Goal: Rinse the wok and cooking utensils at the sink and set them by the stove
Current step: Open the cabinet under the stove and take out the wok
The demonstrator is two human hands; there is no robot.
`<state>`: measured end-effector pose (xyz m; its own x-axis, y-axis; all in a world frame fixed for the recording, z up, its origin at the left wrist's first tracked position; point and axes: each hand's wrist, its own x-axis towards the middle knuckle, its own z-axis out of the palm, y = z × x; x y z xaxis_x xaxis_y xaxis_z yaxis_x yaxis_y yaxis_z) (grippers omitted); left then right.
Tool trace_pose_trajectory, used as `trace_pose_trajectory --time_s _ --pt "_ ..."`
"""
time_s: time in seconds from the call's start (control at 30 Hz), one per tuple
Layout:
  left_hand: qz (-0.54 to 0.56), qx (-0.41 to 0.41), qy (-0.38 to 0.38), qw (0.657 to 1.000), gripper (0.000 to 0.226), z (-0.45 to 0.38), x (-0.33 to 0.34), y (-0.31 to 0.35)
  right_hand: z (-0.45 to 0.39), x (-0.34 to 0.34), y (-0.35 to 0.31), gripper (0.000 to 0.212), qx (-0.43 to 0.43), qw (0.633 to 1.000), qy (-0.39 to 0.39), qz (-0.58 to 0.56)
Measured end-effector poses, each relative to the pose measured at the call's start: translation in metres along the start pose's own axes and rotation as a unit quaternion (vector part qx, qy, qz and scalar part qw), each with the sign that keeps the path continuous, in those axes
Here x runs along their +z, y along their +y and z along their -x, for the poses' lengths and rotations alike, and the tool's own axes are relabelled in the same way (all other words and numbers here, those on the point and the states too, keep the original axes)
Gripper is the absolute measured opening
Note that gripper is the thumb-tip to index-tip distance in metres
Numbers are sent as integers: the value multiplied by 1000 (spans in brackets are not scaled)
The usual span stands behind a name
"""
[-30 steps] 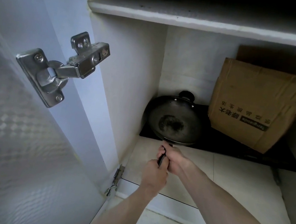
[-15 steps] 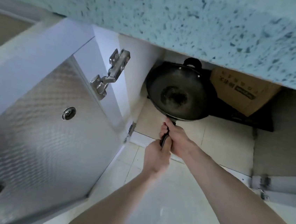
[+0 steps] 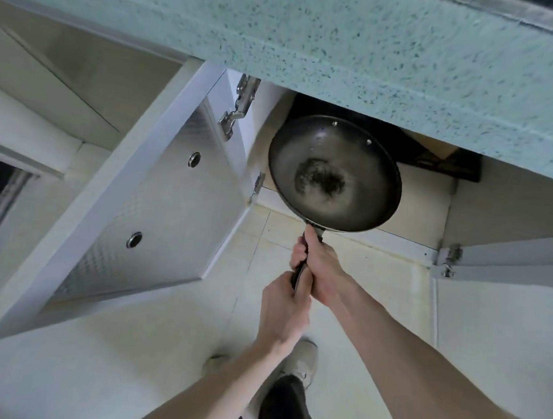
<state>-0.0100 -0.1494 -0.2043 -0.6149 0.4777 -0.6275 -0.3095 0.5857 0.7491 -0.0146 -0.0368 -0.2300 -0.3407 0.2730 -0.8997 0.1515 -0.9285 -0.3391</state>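
Left hand (image 3: 283, 307) and right hand (image 3: 322, 265) both wrap the wok handle (image 3: 299, 273), with the open cabinet door (image 3: 151, 216) swung out at left, the speckled countertop (image 3: 320, 43) overhanging, and the wok (image 3: 335, 174) held at the cabinet mouth, bowl facing up, handle running back toward the person.

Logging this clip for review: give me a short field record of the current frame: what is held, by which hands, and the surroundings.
held: wok, by its handle
left hand: grips the handle's rear end
right hand: grips the handle nearer the bowl
wok state: dark patch in the bowl's centre, raised at the cabinet opening
cabinet door: open, to the left
above: speckled counter
sink, stove: not in view
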Motion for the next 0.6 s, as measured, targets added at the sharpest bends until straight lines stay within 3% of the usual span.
trace_pose_trajectory --time_s 0.33,0.6 --pt "17 29 -68 997 48 65 -54 -49 40 -2 96 33 -72 997 7 5" --pt "-17 -34 -251 967 47 133 -117 -73 120 -4 174 35 -99 992 63 47"
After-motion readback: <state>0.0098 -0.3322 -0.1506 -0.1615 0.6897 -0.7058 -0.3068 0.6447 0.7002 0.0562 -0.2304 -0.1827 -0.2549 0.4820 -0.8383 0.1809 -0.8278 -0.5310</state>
